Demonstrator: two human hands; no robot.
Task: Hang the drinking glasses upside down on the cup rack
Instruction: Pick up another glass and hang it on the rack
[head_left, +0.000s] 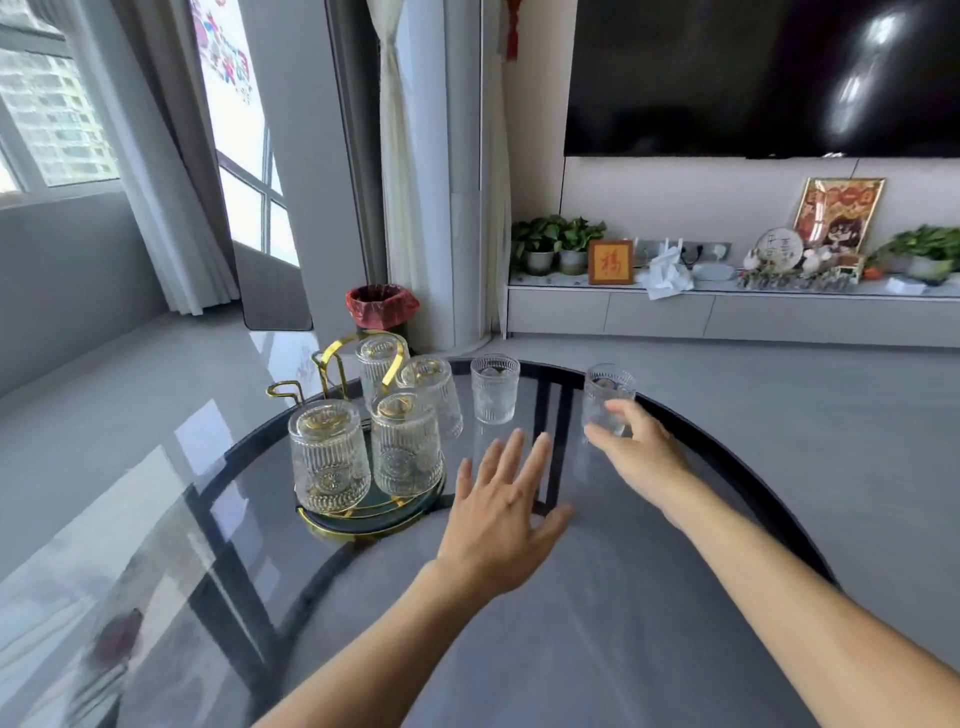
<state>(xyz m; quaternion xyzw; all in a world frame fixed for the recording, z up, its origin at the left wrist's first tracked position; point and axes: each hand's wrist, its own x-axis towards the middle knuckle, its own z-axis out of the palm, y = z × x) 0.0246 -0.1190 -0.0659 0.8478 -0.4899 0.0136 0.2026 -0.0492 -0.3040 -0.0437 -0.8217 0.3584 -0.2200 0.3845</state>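
Four ribbed glasses (363, 441) hang upside down on my gold cup rack (340, 512), which sits at ten o'clock on the round glass table (571, 623). Two more stand upright: one glass (494, 388) at twelve o'clock, apart from the rack, another glass (607, 397) at one o'clock near the table's far rim. My right hand (641, 449) curls its fingers around that far glass, touching it. My left hand (501, 512) hovers spread wide and empty, fingers pointing toward twelve.
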